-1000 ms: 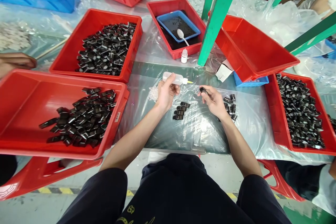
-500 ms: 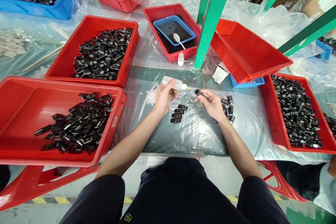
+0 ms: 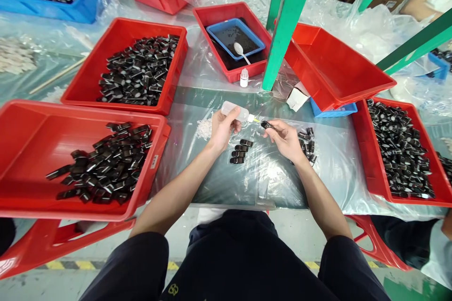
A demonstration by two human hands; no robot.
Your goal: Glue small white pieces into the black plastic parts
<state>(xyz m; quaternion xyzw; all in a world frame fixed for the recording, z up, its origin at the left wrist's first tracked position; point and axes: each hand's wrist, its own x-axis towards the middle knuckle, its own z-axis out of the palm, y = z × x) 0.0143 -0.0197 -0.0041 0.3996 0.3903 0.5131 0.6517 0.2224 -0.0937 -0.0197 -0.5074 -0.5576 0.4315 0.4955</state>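
My left hand (image 3: 223, 129) is closed round a translucent squeeze bottle (image 3: 234, 111), tilted so its thin yellowish tip points right and down. Between the fingertips of my right hand (image 3: 285, 139) is a small glossy black piece (image 3: 267, 125), with the bottle's tip at or very near its left end; whether they touch I cannot tell. On the table below, several black pieces (image 3: 239, 151) lie in a short column. More black pieces (image 3: 308, 143) lie beside my right hand, partly hidden by it. Small whitish bits (image 3: 205, 128) are heaped left of my left hand.
Red bins (image 3: 163, 120) of black pieces flank me on the left and right (image 3: 367, 169). A green post (image 3: 282, 37) rises ahead, near a small white bottle (image 3: 244, 78) and a blue tray (image 3: 259, 48) with a white spoon (image 3: 238, 49). A red bin (image 3: 339, 70) sits tilted to the right.
The squeeze bottle has moved slightly right and tilted further down, bringing its tip closer to the black piece. My right hand stays nearly where it was.
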